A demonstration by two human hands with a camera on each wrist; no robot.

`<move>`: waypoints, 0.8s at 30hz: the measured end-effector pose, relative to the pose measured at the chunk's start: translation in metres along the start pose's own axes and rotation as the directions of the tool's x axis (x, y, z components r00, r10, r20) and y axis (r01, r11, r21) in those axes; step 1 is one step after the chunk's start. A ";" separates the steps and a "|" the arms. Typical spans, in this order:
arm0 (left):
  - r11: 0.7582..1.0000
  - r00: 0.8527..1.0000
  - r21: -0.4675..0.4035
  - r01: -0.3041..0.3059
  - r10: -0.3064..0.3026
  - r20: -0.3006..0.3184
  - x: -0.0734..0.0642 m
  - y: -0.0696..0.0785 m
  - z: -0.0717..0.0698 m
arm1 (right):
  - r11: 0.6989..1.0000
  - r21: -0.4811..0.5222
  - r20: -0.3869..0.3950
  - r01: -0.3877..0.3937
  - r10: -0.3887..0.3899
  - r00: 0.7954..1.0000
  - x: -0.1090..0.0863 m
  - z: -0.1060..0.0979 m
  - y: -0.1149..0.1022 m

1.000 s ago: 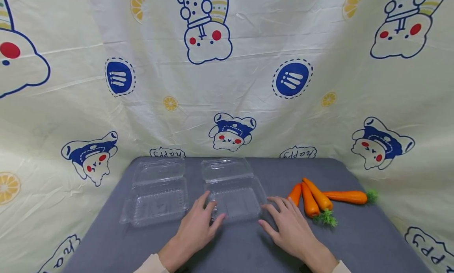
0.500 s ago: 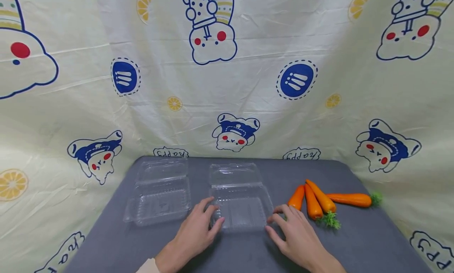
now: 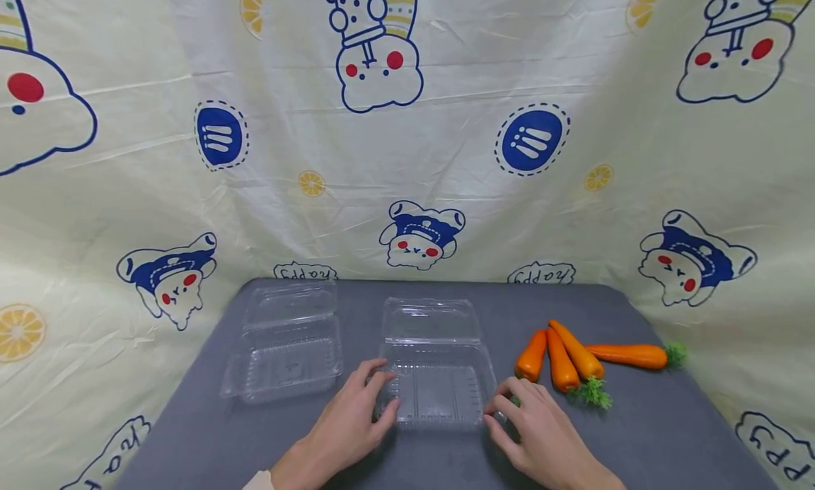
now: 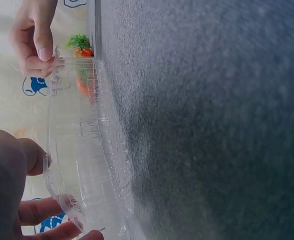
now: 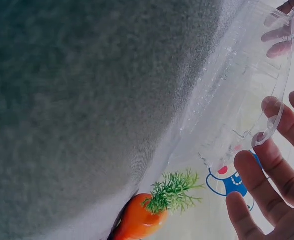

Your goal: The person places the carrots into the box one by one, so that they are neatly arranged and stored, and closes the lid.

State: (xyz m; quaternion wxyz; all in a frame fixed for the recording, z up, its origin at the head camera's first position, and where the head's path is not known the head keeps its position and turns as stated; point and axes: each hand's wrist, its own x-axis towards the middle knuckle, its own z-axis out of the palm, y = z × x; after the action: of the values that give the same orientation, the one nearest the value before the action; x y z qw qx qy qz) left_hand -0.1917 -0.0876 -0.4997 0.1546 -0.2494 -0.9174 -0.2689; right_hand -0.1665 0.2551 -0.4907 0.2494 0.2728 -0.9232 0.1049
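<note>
"Lying near the left edge of the surface (image 3: 433, 465): which item?"

"One clear container (image 3: 289, 363). Midway between side edges, the left hand (image 3: 350, 416) grips the left rim of the second container (image 3: 439, 387); the right hand (image 3: 535, 426) pinches its right rim."

"Near the right edge?"

"Four carrots (image 3: 562, 363)."

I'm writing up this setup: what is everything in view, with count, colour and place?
Table: 1, grey, lower half of head view
Middle container: 1, clear, open, centre of the table
Left container: 1, clear, open, table's left side
Carrots: 4, orange, table's right side
Leafy tops: count unclear, green, on carrot ends
Backdrop: 1, cream with printed cartoons and orange slices, behind the table
Sleeve: 1, cream, bottom left of head view
Left hand: 1, bare, holding middle container's left edge
Right hand: 1, bare, holding middle container's right edge
</note>
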 end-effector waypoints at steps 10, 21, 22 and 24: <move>0.999 1.000 -0.036 0.000 0.000 0.012 -0.001 -0.002 0.002 | 1.000 0.021 0.012 0.024 -0.024 1.000 -0.001 -0.002 0.003; 0.982 0.994 -0.156 0.106 -0.098 0.055 0.014 -0.002 0.002 | 0.999 0.038 -0.053 0.036 -0.034 0.998 0.004 -0.004 0.009; 0.980 0.992 -0.162 0.117 -0.107 0.067 0.015 -0.002 0.002 | 0.999 0.045 -0.054 0.022 -0.020 0.998 0.005 -0.005 0.010; 0.975 0.988 -0.175 0.138 -0.123 0.094 0.016 -0.003 0.002 | 0.998 0.066 -0.044 -0.017 0.020 0.999 0.006 -0.006 0.013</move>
State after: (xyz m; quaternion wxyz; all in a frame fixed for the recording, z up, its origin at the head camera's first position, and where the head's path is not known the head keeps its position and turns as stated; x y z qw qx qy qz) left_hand -0.2071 -0.0823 -0.4957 0.0751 -0.2125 -0.9092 -0.3501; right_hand -0.1759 0.2654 -0.4830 0.2599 0.2697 -0.9160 0.1436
